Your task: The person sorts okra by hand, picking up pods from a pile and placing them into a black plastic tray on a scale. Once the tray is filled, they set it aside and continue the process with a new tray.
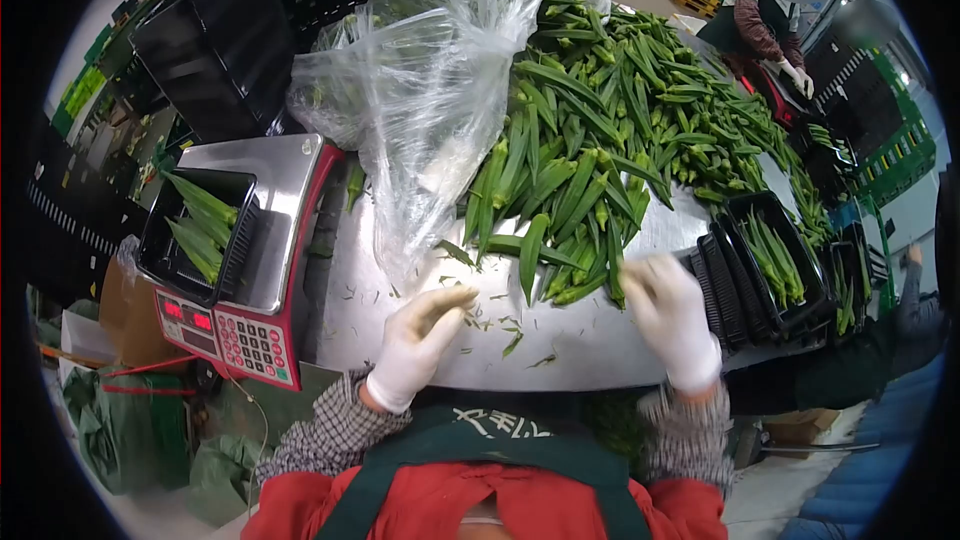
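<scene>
A large heap of green okra [590,180] covers the metal table in front of me. My left hand [425,345], in a white glove, hovers over the near part of the table with thumb and fingers apart and nothing between them. At the heap's near right edge is my right hand [670,320], also gloved. Its fingers are curled in and slightly blurred beside an okra pod [615,265]; whether they grip anything is hidden. On the scale [280,230] at left sits a black tray [248,225] with several okra pods. A filled black tray [815,315] rests on stacked trays at right.
Clear plastic wrap [420,90] drapes over the heap's left side. Small green scraps [512,343] litter the metal table [350,330]. Behind the scale stands a tall black box [210,50]. A co-worker [765,15] works at another red scale [770,100], far right.
</scene>
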`<state>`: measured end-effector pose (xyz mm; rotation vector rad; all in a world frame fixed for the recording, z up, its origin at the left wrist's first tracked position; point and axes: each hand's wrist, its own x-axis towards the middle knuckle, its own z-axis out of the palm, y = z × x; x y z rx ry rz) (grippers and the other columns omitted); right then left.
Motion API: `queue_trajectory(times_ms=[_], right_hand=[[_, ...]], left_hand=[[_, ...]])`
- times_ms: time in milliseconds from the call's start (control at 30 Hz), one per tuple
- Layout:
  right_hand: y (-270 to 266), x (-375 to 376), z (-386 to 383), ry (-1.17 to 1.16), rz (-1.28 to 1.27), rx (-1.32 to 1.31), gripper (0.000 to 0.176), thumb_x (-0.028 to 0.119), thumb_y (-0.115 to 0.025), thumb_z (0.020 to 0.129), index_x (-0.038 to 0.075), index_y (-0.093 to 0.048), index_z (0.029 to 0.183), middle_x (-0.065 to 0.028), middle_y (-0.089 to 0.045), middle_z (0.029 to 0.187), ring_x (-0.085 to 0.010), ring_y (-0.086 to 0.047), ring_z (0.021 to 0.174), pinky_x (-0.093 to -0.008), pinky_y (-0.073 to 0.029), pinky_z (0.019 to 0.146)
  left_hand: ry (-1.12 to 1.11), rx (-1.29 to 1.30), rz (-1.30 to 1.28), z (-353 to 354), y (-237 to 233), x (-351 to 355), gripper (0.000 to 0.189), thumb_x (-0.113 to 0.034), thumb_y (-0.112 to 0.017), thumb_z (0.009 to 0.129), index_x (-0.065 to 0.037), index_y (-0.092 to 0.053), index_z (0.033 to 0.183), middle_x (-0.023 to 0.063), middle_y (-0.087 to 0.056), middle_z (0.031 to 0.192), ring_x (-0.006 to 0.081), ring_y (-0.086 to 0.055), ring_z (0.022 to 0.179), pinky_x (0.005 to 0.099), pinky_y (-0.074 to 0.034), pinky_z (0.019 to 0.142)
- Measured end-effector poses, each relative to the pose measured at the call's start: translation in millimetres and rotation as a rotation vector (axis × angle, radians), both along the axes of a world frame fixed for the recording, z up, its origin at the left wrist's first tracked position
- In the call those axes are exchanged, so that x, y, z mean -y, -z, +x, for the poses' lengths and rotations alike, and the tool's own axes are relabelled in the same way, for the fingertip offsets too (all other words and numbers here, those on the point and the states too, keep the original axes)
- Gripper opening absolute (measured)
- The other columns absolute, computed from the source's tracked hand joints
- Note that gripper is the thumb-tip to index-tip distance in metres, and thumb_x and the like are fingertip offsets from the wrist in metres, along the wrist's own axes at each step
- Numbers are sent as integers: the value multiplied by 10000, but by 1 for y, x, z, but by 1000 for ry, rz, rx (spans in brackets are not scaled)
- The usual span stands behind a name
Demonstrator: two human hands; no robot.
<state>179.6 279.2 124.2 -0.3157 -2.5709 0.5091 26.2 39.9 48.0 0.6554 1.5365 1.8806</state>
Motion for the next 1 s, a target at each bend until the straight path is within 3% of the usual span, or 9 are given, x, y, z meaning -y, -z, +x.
queue_trajectory(times_ms=[67, 267, 433, 600, 700, 733, 767, 867, 1000], right_hand=[[7, -27, -71, -20, 76, -106, 109, 118, -581, 841, 42, -628, 904, -136, -583, 866, -322, -596, 786, -371, -489, 668], [28, -113, -235, 259, 52, 439, 272, 213, -545, 828, 54, -666, 1012, -175, -644, 1023, -337, -606, 970, -386, -471, 871], [12, -135, -277, 391, 89, 702, 347, 244, -569, 829, -8, -641, 1056, -217, -618, 1099, -337, -604, 1017, -387, -479, 876], [15, -143, -294, 434, 58, 731, 388, 282, -602, 808, -28, -647, 1036, -220, -634, 1060, -342, -617, 991, -384, -481, 863], [16, -158, -286, 392, -158, 660, 331, 254, -619, 787, -50, -662, 909, -192, -671, 867, -301, -658, 763, -366, -509, 698], [4, -153, -276, 347, -381, 558, 267, 228, -640, 772, -39, -642, 761, -110, -610, 655, -209, -551, 512, -336, -445, 504], [-10, -148, -265, 369, -504, 507, 243, 232, -665, 768, 28, -593, 658, -25, -506, 563, -122, -404, 429, -299, -330, 410], [-19, -157, -228, 98, -1057, 412, 276, 256, -646, 826, 137, -532, 605, 41, -426, 527, -83, -358, 421, -261, -263, 406], [-13, -108, -181, -154, -1446, 138, 204, 290, -591, 898, 121, -582, 783, 65, -493, 576, -66, -423, 432, -241, -357, 425]], left_hand=[[-77, -77, -40, 4, 1, 14, 254, 20, -531, 870, 41, -582, 1118, 100, -622, 1089, 153, -586, 1017, 275, -448, 909], [-233, -397, -152, 5, 38, 39, 238, 29, -594, 793, 1, -630, 1026, 137, -636, 1043, 243, -601, 992, 321, -451, 898], [-211, -532, -127, 0, 34, 41, 226, 57, -587, 763, 13, -625, 981, 147, -641, 1011, 268, -616, 958, 338, -473, 861], [-206, -590, -65, -4, 35, 40, 219, 76, -577, 752, 18, -623, 958, 149, -648, 979, 275, -625, 939, 346, -483, 843], [-218, -576, -61, -4, 36, 41, 212, 81, -574, 754, 17, -624, 951, 147, -649, 972, 273, -625, 929, 343, -484, 835], [-224, -565, -62, -3, 37, 41, 210, 82, -573, 755, 17, -625, 949, 147, -649, 971, 272, -625, 925, 341, -484, 833], [-227, -554, -63, -2, 37, 42, 208, 83, -572, 757, 17, -625, 948, 146, -649, 970, 271, -625, 921, 340, -485, 831], [-225, -578, -78, 0, 36, 41, 207, 85, -569, 761, 16, -625, 948, 146, -647, 969, 269, -624, 911, 336, -483, 827], [-252, -573, -66, 3, 48, 39, 216, 93, -553, 776, 19, -624, 965, 143, -640, 977, 240, -618, 898, 313, -486, 811]])
